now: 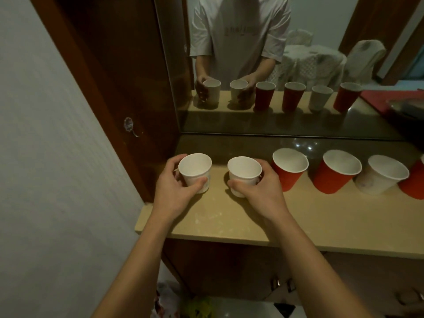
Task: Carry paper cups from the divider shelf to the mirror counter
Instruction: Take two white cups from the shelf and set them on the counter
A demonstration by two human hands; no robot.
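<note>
Beige stone worktop [229,221] below the wall mirror [298,65] held a row of red and white paper cups [290,171], apparently delivered; beside these, left hand [174,189] gripped a short white paper cup [195,171] and right hand [259,191] a second short white paper cup [244,175], both seemingly set down but unreleased.

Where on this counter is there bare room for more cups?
Bare: the counter's front strip, from cup row to front edge; the dark strip between cups and mirror; a small gap between the white cups the left hand and right hand grip. Crowded: red cups and unheld white cup to the right, close together.
</note>
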